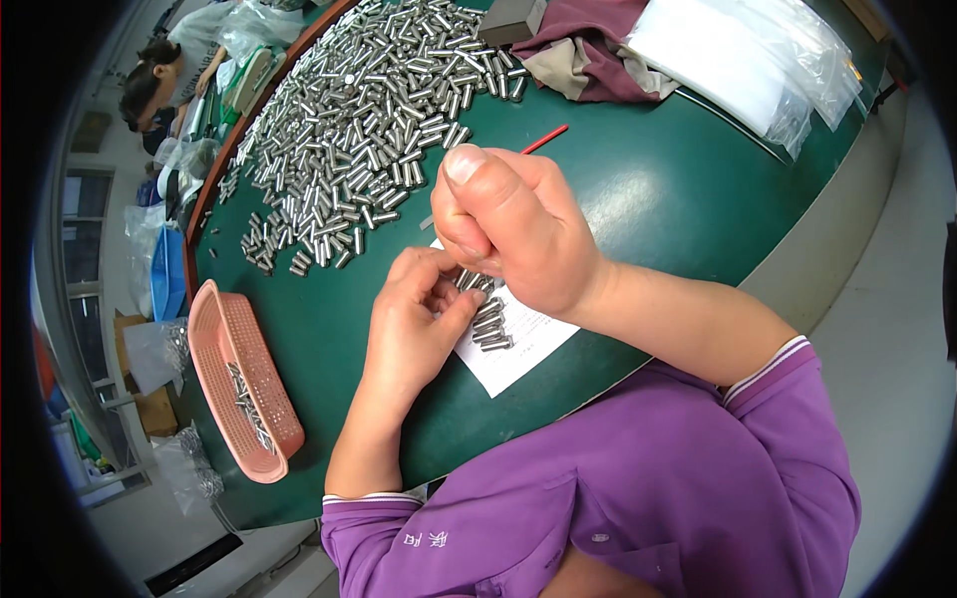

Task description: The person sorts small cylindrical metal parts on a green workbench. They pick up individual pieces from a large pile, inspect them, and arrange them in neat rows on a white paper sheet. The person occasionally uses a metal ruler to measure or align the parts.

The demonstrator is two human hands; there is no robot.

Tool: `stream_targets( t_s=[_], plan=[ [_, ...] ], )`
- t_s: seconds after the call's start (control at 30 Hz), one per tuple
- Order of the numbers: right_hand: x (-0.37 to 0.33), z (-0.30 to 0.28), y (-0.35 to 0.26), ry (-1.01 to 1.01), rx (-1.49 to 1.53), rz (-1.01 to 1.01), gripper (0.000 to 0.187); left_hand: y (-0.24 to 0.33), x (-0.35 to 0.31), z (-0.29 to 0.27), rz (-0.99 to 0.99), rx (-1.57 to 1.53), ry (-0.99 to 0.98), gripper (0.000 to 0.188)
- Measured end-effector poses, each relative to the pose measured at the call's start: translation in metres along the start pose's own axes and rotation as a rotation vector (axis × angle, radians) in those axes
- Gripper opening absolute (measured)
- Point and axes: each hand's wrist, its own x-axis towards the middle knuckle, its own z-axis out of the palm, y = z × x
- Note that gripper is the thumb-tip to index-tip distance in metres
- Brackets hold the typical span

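Note:
Several short shiny metal pins [489,327] lie in a row on a white printed sheet [500,374] at the table's near side. My left hand [414,319] is closed on the pins at the row's far end, thumb against them and fingers curled behind. Above the sheet, my right hand [523,234] is raised in a closed fist with the thumb on top. What it holds, if anything, is hidden. A thin red rod [545,139] shows just beyond the fist, and a small grey tip [427,222] to its left; whether they join is hidden.
A large heap of metal pins [349,130] covers the far left of the green table [678,199]. At left stands a pink basket [214,379] with some pins inside. Far off are a dark box [512,20], maroon cloth [588,45] and plastic bags [718,60]. Another person [150,90] sits beyond.

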Motion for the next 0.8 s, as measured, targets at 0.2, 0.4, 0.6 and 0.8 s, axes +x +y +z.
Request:
stream_targets(
  t_s=[0.2,0.4,0.6,0.8],
  plan=[
    [-0.001,0.001,0.002,-0.004,-0.013,0.009,0.044,-0.003,0.002,0.002,-0.007,-0.019,-0.009,0.029],
    [0.0,0.004,0.014,-0.047,-0.213,-0.119,0.041,-0.004,0.003,-0.001,0.008,0.063,-0.019,0.029],
    [-0.002,0.002,0.011,-0.071,-0.112,-0.125,0.044,0.0,-0.002,-0.006,-0.013,0.006,-0.068,0.038],
    [-0.002,0.001,-0.001,-0.008,0.0,-0.062,0.047,-0.005,-0.005,0.001,0.003,-0.027,-0.018,0.037]
  ],
)
